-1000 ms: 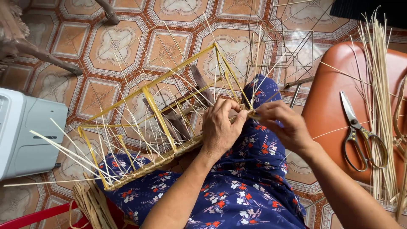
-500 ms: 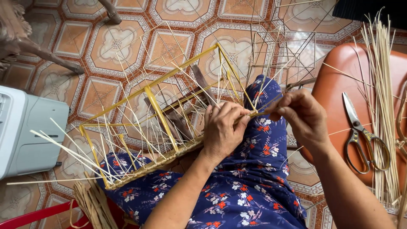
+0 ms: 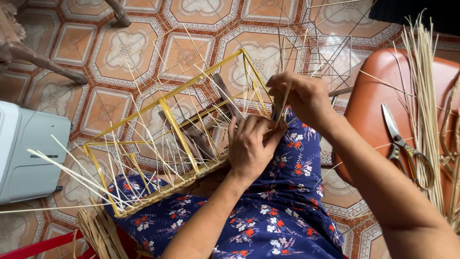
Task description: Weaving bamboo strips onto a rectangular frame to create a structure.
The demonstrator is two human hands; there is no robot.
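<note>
1. Your left hand point(image 3: 249, 146) lies flat on the near rail of the yellow wire frame point(image 3: 177, 129), fingers together and pressing the woven strip against your lap. Keep that pressure on so the weave cannot slip.
2. Your right hand point(image 3: 302, 98) is above the frame's right corner, fingers pinched shut on a thin cane strand point(image 3: 283, 103). Grip it close to the weave and draw it snug between the upright spokes point(image 3: 143, 158), evenly, since thin cane probably kinks if jerked.
3. The frame rests across your lap on the blue floral cloth point(image 3: 278, 211), its far end out over the tiled floor point(image 3: 120, 48).
4. The frame is an open basket skeleton and holds nothing; only spokes and dark slats cross inside it.
5. Spare cane point(image 3: 424, 86) and scissors point(image 3: 405, 146) lie on the brown seat point(image 3: 373, 96) at your right.
6. A grey box point(image 3: 26, 153) stands by the left edge; I cannot tell whether anything is in it.
</note>
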